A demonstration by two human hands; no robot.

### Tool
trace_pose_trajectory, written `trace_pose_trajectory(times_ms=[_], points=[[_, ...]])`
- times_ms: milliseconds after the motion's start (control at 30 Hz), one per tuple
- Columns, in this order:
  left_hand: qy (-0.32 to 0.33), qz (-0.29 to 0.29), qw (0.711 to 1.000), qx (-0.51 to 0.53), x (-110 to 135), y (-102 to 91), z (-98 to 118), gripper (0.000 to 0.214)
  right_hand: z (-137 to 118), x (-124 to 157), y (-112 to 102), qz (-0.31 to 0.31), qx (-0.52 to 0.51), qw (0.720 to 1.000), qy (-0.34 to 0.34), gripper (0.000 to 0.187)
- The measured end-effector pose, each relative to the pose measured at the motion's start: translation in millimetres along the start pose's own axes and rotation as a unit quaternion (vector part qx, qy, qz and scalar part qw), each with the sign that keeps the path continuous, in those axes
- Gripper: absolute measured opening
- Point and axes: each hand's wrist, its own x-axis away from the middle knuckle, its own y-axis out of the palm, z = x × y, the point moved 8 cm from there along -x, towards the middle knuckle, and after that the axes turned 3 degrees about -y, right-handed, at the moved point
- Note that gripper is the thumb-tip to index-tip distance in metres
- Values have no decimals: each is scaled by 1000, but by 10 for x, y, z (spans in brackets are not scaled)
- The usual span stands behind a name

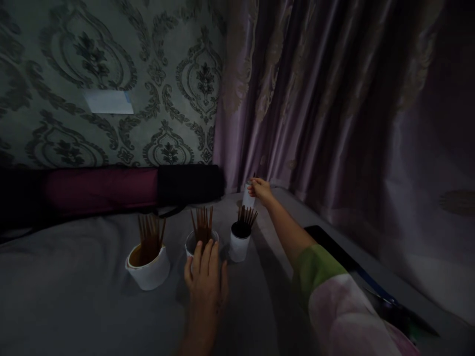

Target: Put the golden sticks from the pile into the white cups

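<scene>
Stretched and slightly spread, the fingers of my left hand lie against the near side of the middle white cup, which holds several thin brown sticks. My right hand reaches farther out, its fingers closed at the rim of a tall white container. A dark stick tip pokes up just above those fingers; the rest of it is hidden. Between the hands stands a white cup with a black inside, with sticks leaning right. To the left, a wider white cup holds more sticks.
A black and maroon roll-shaped bag lies along the patterned wall. Purple curtains hang at the right. On the grey cloth, a black flat object and scissors-like blades with dark handles lie right of my right arm.
</scene>
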Motion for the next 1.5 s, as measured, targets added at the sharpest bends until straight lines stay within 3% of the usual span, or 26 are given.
trace_pose_trajectory(times_ms=[200, 367, 700, 1000, 1500], points=[[5, -3, 1000, 2, -4, -34, 26, 41, -46, 160, -87, 4, -54, 999, 2, 15], [2, -9, 1000, 4, -7, -49, 24, 41, 88, 383, -198, 13, -106, 994, 24, 12], [7, 7, 1000, 29, 4, -63, 33, 44, 212, 1072, -324, -1, -204, 978, 40, 9], [-2, -12, 999, 38, -5, -103, 15, 43, 179, 1665, -248, -8, -208, 976, 61, 12], [-8, -10, 999, 43, -7, -145, 4, 44, 193, 1923, -185, -8, -188, 980, 64, 16]])
